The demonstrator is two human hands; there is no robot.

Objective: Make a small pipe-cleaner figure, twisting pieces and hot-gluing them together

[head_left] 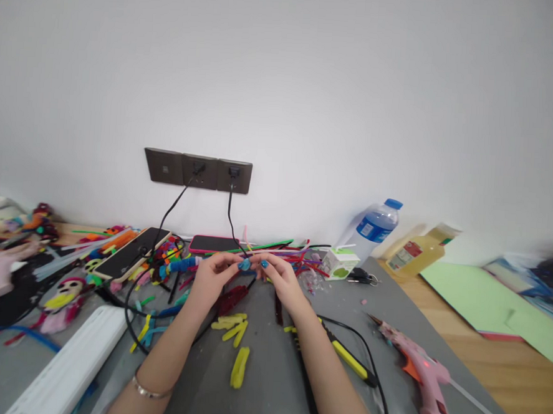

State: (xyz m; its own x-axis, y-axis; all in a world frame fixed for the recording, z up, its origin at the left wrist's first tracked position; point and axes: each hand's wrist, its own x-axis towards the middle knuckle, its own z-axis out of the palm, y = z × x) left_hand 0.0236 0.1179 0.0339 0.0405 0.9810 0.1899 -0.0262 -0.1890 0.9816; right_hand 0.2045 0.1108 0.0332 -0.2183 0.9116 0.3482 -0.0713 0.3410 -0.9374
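Observation:
My left hand (215, 277) and my right hand (279, 279) meet over the middle of the grey table, with thumbs and fingers pinched together. A small blue thing (245, 264) shows at the left fingertips; it is too small to name and hard to tell from the blue nails. Whatever the right fingertips pinch is hidden. Beside the left hand lies a blue fuzzy roll (182, 265). Below the hands are several short yellow pipe-cleaner pieces (235, 332) and a folded yellow piece (239, 367). A dark red fuzzy piece (232, 299) lies between the forearms.
A pink hot glue gun (427, 382) lies at right, near yellow-handled pliers (349, 359). Behind stand a small white box (340, 264), a water bottle (376, 229) and a yellow bottle (421, 250). At left are a phone (133, 254), a white power strip (72, 363), cables and fuzzy dolls (65, 297).

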